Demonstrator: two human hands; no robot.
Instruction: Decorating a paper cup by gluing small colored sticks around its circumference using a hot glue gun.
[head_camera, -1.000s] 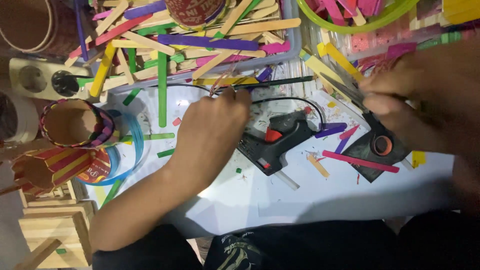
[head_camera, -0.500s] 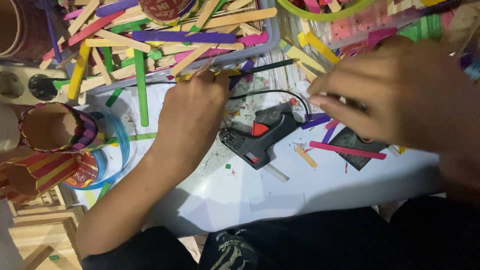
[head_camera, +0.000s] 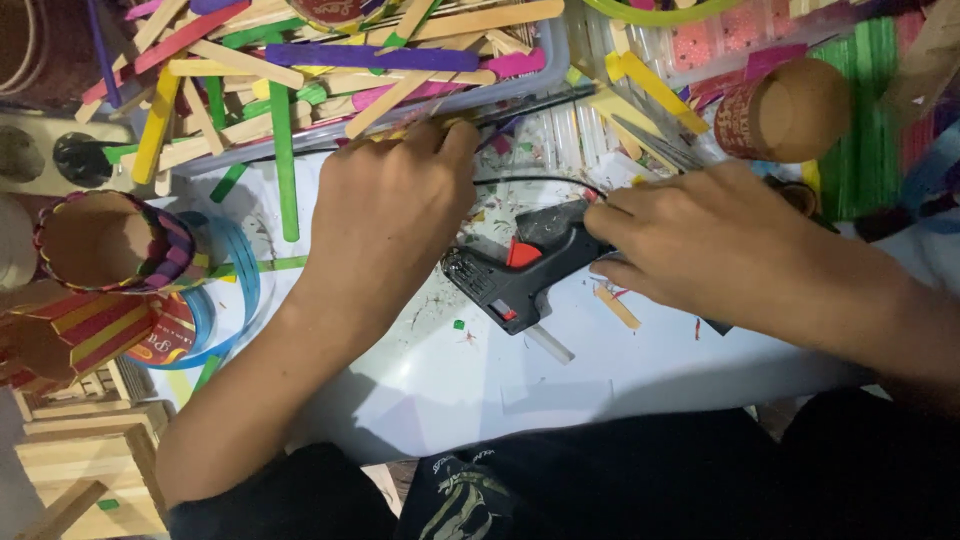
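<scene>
Head | right hand (head_camera: 700, 240) has come down onto glue gun (head_camera: 520, 265), grip unclear | left hand (head_camera: 395, 205) curled

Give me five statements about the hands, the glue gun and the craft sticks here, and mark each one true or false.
1. The right hand rests on the black glue gun. True.
2. The left hand holds the glue gun. False: its fingertips reach to the edge of the tray of coloured craft sticks, away from the gun.
3. The glue gun has a red trigger. True.
4. The stick-covered cup stands to the right of the right hand. False: it stands far left, beyond the left forearm.
5. The glue gun lies on a white sheet. True.
</scene>
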